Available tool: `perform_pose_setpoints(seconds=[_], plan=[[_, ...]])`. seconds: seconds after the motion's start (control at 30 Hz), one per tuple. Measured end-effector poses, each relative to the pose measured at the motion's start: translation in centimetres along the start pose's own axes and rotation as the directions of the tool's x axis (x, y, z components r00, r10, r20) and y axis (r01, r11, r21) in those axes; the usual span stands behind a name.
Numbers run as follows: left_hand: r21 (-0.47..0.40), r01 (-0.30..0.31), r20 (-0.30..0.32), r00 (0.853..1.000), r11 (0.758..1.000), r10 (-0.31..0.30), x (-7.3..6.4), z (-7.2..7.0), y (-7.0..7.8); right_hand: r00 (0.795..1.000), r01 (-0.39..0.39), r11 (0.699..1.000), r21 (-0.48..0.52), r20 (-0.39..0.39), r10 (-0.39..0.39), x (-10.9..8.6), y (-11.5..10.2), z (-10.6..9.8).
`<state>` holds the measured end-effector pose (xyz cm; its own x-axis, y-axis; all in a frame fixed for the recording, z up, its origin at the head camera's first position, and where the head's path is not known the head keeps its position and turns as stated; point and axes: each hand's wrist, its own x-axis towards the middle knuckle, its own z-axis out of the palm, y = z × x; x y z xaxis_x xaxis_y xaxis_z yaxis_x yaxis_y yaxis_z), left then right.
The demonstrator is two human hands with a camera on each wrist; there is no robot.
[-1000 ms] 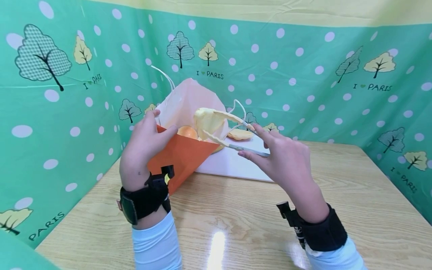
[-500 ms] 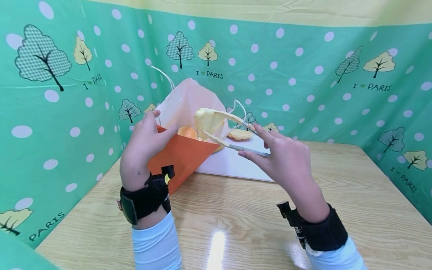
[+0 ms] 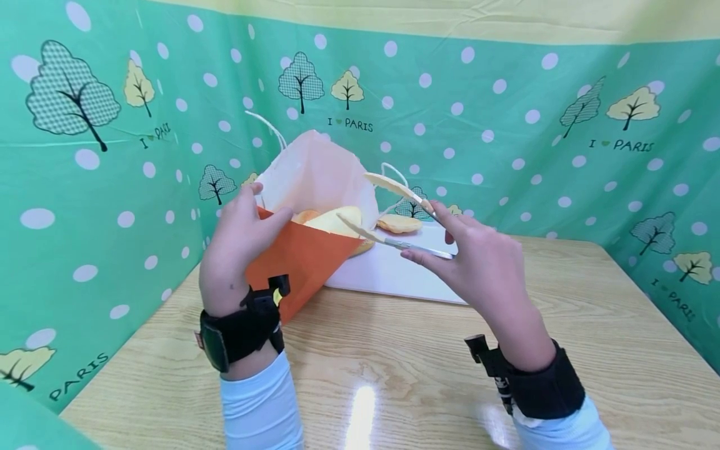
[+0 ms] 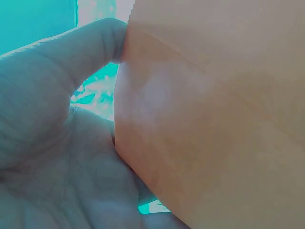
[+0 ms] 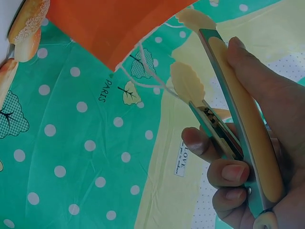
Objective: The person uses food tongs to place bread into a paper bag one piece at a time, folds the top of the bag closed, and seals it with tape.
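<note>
An orange paper bag [image 3: 298, 269] with a pale inside and white cord handles leans with its mouth towards me. My left hand [image 3: 239, 234] grips its left edge between thumb and fingers; the left wrist view shows the thumb against the paper [image 4: 205, 119]. My right hand [image 3: 486, 262] holds food tongs [image 5: 250, 119] with cream tips, their arms spread apart with nothing between them. Just inside the bag's mouth lies a pale yellow bread piece [image 3: 332, 220], near the lower tip. A rounder orange-brown item [image 3: 305, 216] shows partly behind it. Deeper contents are hidden.
A white board [image 3: 394, 275] lies behind the bag on the wooden table [image 3: 405, 362]. It bears a flat bread slice [image 3: 399, 224] and another bread [image 3: 362, 248] partly covered by the bag. A sesame bread [image 5: 29, 21] shows in the right wrist view. A green curtain [image 3: 506, 137] surrounds the table.
The tongs have spread and let go of the pale bread piece, which has dropped into the bag's mouth. The right hand has shifted slightly right; the bag has tilted a little left.
</note>
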<state>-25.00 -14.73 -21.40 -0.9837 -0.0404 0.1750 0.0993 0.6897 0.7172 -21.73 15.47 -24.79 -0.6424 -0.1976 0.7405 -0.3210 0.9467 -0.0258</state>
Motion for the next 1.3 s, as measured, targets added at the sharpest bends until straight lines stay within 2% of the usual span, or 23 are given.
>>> perform_pose_setpoints(seconds=[0.23, 0.47, 0.6, 0.73, 0.83, 0.93, 1.03, 1.2, 1.3], plan=[[-0.007, 0.031, -0.028, 0.999, 0.999, -0.031, 0.3, -0.1, -0.4, 0.999, -0.033, 0.999, 0.026, 0.009, 0.033, 0.1, 0.3, -0.3], [-0.117, 0.092, -0.12, 0.987, 0.989, -0.106, 1.6, -0.2, -2.1, 0.997, -0.073, 0.993, 0.091, 0.038, 0.07, 0.5, 1.0, -1.2], [-0.159, 0.14, -0.185, 0.968, 0.977, -0.169, 1.9, -0.5, -3.0, 0.993, -0.12, 0.988, 0.096, 0.026, 0.118, 0.7, 2.2, -1.9], [-0.193, 0.176, -0.257, 0.94, 0.965, -0.223, 2.1, -0.6, -3.3, 0.983, -0.184, 0.98, 0.08, 0.004, 0.184, 0.7, 3.4, -2.2], [-0.204, 0.19, -0.309, 0.918, 0.96, -0.247, 2.2, -0.7, -3.5, 0.969, -0.245, 0.968, 0.061, 0.037, 0.243, 0.9, 4.0, -1.9], [-0.195, 0.193, -0.345, 0.904, 0.962, -0.251, 2.2, -1.0, -3.6, 0.953, -0.287, 0.957, 0.046, 0.113, 0.281, 1.2, 4.6, -0.9], [-0.185, 0.19, -0.358, 0.9, 0.964, -0.247, 2.1, -1.3, -3.8, 0.934, -0.303, 0.952, 0.047, 0.211, 0.287, 1.4, 5.6, 0.9], [-0.208, 0.185, -0.333, 0.91, 0.961, -0.247, 2.0, -1.3, -4.1, 0.9, -0.258, 0.966, 0.017, 0.369, 0.234, 0.5, 7.4, 4.7], [-0.218, 0.177, -0.325, 0.914, 0.96, -0.242, 2.0, -1.2, -4.1, 0.9, -0.174, 0.984, -0.035, 0.401, 0.173, 0.1, 8.2, 7.2]])
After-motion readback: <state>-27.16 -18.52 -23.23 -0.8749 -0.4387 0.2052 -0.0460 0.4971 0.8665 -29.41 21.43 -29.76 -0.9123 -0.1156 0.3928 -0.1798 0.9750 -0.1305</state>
